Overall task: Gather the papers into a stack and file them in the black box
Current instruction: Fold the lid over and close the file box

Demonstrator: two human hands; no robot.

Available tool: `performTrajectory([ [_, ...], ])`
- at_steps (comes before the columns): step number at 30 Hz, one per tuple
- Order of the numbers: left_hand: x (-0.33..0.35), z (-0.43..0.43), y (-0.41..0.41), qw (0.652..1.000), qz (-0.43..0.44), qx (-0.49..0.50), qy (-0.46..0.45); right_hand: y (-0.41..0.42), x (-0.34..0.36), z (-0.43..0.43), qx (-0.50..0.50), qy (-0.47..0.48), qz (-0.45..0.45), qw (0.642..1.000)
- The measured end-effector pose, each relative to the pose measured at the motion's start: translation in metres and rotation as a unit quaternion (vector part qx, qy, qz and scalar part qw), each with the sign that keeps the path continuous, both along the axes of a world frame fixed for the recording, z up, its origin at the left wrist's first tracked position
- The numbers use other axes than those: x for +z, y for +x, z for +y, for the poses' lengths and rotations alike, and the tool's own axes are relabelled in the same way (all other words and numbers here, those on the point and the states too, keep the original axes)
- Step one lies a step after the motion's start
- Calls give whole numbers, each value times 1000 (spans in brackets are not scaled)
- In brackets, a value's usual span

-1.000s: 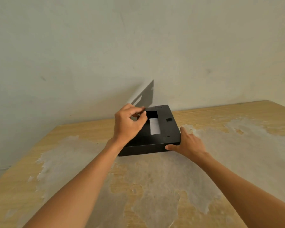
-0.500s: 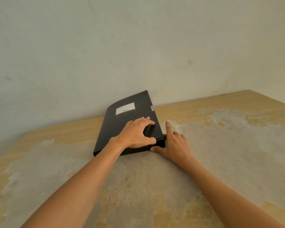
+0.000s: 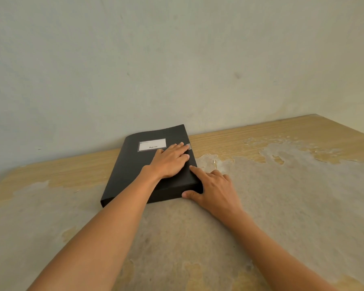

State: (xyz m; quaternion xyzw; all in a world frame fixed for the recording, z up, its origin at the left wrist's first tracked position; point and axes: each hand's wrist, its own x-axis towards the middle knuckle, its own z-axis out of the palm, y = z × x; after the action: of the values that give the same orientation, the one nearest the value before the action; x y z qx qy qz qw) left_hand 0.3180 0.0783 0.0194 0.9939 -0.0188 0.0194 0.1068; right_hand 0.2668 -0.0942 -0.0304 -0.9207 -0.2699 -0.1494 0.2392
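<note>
The black box [image 3: 132, 171] lies flat on the table with its lid down and a white label [image 3: 152, 144] on top near the far end. My left hand [image 3: 170, 161] rests flat on the lid, fingers spread toward its right edge. My right hand [image 3: 213, 189] sits at the box's near right corner, thumb against the front side and index finger along the right edge. No papers are visible; the inside of the box is hidden by the lid.
The wooden table [image 3: 282, 185] has a worn, peeling surface with pale patches. A plain wall [image 3: 177, 59] rises just behind the box. The table's right corner [image 3: 315, 115] lies at the far right.
The lid stood raised in my left hand one second ago; it has come down flat. My left hand then slid farther along the lid toward the label. My right hand stayed at the corner.
</note>
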Motion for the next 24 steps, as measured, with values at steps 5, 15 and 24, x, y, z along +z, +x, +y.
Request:
performTrajectory([
  [5, -5, -2, 7, 1000, -21, 10, 1, 0, -1, -1, 8, -4, -4, 1000],
  [15, -11, 2, 9, 999, 1, 9, -31, 1, -2, 1, 8, -15, 6, 1000],
  [24, -2, 1, -13, 998, -55, 0, -35, 4, -2, 0, -2, -43, 11, 999],
])
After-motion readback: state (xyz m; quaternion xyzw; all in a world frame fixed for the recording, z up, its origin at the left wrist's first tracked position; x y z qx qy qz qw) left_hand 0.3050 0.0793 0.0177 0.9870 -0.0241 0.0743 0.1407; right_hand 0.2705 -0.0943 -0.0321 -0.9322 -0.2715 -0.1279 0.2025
